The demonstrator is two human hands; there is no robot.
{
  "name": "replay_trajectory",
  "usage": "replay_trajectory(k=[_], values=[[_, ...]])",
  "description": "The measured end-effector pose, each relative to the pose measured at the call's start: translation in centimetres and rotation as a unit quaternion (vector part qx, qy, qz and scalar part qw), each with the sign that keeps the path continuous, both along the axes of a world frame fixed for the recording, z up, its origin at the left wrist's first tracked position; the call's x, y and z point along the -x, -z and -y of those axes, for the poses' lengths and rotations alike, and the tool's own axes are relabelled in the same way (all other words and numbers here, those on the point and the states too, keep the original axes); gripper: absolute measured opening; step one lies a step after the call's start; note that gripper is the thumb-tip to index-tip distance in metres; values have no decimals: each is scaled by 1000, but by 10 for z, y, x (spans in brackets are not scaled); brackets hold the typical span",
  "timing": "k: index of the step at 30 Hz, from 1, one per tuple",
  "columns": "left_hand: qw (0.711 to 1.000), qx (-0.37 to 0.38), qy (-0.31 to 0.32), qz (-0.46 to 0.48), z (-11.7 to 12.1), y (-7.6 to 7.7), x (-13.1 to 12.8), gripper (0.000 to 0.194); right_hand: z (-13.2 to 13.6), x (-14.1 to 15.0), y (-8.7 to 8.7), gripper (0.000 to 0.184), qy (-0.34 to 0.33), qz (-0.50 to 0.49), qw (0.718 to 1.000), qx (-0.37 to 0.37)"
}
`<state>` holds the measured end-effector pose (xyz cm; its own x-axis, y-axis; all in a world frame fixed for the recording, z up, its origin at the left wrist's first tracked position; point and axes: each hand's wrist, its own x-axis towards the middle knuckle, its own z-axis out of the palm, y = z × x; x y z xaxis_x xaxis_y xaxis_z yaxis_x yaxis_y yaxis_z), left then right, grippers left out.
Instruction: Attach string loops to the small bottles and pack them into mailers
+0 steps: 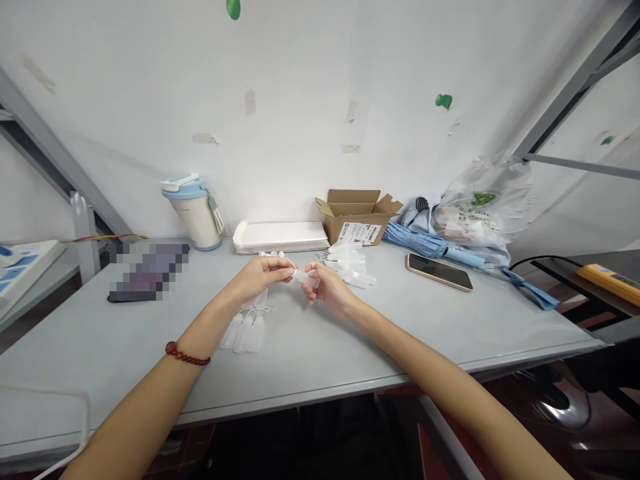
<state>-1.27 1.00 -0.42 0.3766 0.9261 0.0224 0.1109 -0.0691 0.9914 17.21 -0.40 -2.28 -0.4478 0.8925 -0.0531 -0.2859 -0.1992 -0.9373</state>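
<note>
My left hand [263,275] and my right hand [325,288] meet over the middle of the grey table [350,347]. Both pinch one small translucent white plastic piece [305,277] held between them above the tabletop. A red bead bracelet [186,355] circles my left wrist. Under my left hand lie a few similar white plastic pieces [245,330] in a row. A loose heap of more white pieces [350,263] sits just beyond my right hand.
At the back stand a blue-lidded jug [195,213], a stack of white trays [280,237] and an open cardboard box [357,217]. A phone [439,272], a folded blue umbrella [430,243] and a plastic bag [480,207] lie to the right. A blurred dark item [147,270] lies left.
</note>
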Motion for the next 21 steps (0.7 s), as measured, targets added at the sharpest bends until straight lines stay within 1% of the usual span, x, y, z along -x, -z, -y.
replay_trajectory(k=[4,7,9,13,18,21], values=[[998,56,-9,15,3,-3,-4,29,0,0,0,16,4,-1,1000,-10],[996,85,-12,-26,6,-6,-6,36,1,0,-1,15,7,-2,1000,-17],[995,88,-11,-50,7,-7,-6,40,1,0,-1,15,5,-4,1000,-17],[996,60,7,-72,7,-7,-6,40,0,-1,1,16,1,-10,1000,-4],[995,-25,30,-88,9,-10,-7,28,-4,-4,6,18,1,-19,1000,19],[994,-54,33,-86,10,-11,-8,24,-5,-5,7,19,2,-22,999,24]])
